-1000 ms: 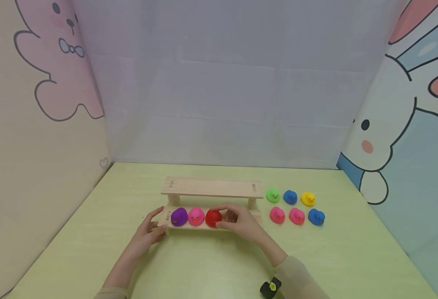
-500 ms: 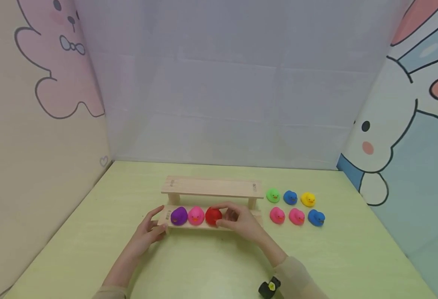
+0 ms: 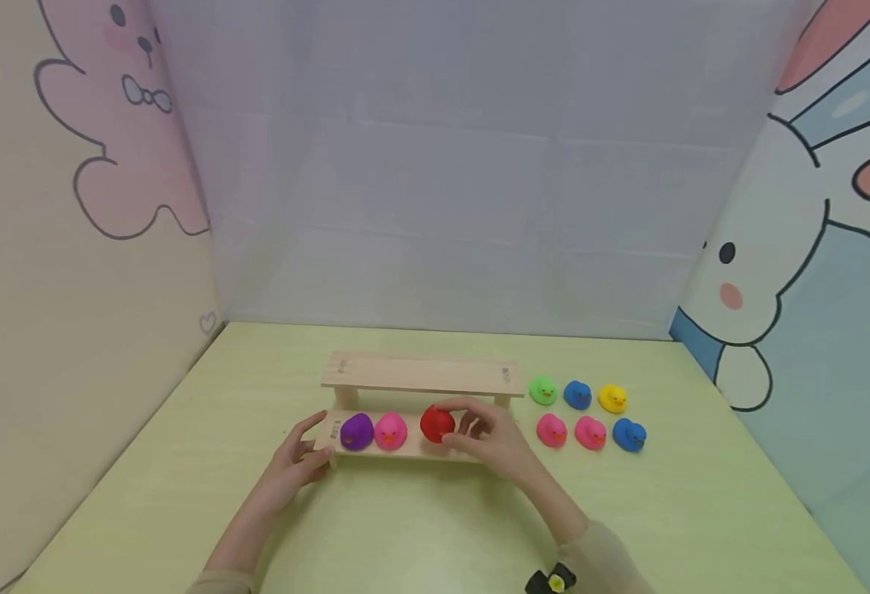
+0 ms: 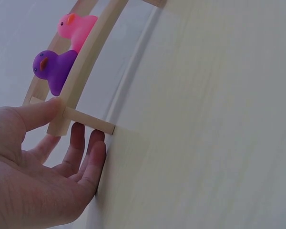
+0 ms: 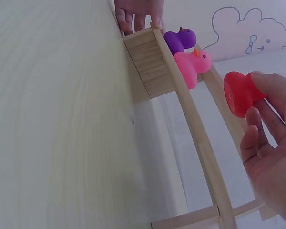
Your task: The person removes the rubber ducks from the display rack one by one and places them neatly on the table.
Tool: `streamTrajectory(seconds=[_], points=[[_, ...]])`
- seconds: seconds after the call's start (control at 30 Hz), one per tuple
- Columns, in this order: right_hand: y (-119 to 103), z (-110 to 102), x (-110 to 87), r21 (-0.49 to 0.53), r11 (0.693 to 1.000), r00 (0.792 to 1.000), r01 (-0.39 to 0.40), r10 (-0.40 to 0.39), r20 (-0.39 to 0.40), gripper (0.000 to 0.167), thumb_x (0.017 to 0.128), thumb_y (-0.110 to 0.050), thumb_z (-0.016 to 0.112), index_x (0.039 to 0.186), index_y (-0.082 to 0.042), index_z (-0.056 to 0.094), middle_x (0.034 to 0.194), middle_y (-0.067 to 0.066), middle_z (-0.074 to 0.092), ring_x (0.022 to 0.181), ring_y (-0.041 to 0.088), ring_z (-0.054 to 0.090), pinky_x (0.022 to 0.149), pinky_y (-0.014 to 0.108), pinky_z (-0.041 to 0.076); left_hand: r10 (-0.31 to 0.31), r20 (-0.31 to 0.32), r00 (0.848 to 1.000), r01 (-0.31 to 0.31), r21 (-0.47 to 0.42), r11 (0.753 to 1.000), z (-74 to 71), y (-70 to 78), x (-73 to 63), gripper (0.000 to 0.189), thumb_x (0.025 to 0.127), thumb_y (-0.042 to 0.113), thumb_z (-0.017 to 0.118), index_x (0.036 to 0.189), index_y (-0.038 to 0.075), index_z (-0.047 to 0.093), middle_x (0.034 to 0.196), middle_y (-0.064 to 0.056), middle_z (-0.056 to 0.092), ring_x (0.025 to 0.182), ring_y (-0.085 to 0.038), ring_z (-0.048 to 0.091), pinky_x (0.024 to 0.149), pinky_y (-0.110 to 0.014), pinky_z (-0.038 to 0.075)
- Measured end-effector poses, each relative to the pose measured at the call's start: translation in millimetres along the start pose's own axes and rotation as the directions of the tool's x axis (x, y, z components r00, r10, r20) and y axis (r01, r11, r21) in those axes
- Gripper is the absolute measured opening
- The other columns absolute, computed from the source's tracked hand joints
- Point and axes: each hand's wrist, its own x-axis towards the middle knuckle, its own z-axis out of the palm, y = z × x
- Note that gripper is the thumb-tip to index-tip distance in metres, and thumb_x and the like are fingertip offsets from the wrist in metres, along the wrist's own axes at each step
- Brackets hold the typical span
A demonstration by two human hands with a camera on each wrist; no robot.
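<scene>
My right hand [image 3: 497, 441] pinches a red rubber duck [image 3: 437, 424] between thumb and fingers. In the right wrist view the red duck [image 5: 239, 93] is raised off the lower step of a two-tier wooden stand [image 3: 423, 374], its flat base tilted into sight. On that step's left part sit a purple duck [image 3: 356, 431] and a pink duck [image 3: 391, 431], side by side. My left hand [image 3: 297, 464] grips the step's left end; in the left wrist view the thumb lies against the board's edge and the fingers [image 4: 93, 164] are bent beside the leg.
Right of the stand, two rows of ducks stand on the table: green [image 3: 543, 390], blue [image 3: 577, 394] and yellow [image 3: 613, 398] behind, two pink [image 3: 590, 432] and a blue one [image 3: 629, 435] in front. A black strap with a yellow flower [image 3: 552, 580] shows by the right sleeve.
The red duck has come away from beside the pink duck, up and to the right with my right hand, leaving a gap. My left hand has stayed at the stand's left end.
</scene>
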Motion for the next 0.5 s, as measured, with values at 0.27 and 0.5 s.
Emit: streamTrajectory(seconds=[0.27,0.5], points=[[-12,-11,-25.9,-0.033,0.995,0.991,-0.098,0.095,-0.092,0.037,0.085,-0.024,0.079,0.120,-0.027,0.069,0.102,-0.001,0.068,0.091,0.016,0.057,0.075,0.021,0.052,-0.010,-0.003,1.000,0.010,0.013,1.000,0.6,-1.5,-0.1,0.063,0.100,0.009,0.054,0.156,0.020,0.026,0.133,-0.027,0.054,0.107,-0.021,0.063,0.089,-0.030,0.055],[-10,-28,-54.1,-0.021,0.991,0.972,-0.131,0.124,-0.202,0.040,0.085,-0.020,0.078,0.122,-0.028,0.067,0.112,-0.002,0.066,0.098,0.025,0.058,0.079,0.022,0.053,0.004,0.007,1.000,-0.004,0.003,1.000,-0.8,-0.5,-1.0,0.063,0.100,0.011,0.055,0.155,0.020,0.027,0.131,-0.026,0.054,0.109,-0.022,0.062,0.091,-0.031,0.055]])
